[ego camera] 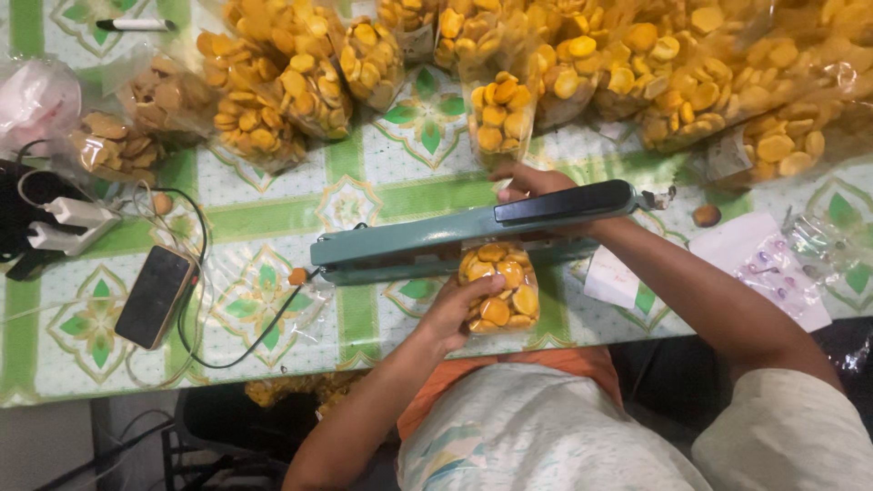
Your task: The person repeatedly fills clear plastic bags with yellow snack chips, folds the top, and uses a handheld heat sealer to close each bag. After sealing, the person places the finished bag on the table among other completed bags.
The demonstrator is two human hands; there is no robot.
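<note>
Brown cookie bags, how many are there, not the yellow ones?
2. One brown cookie bag lies at the upper left of the table, the other just below-left of it. More may be hidden past the edge.

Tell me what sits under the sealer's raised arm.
Under the sealer arm, the left hand holds a clear bag of yellow biscuits, its top under the arm. The right hand rests behind it. The bag's opening is covered.

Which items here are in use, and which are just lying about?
In use: left hand holding a bag of yellow biscuits in the green heat sealer; right hand on the sealer arm.

Lying about: phone, marker, power strip, filled biscuit bags.
</note>
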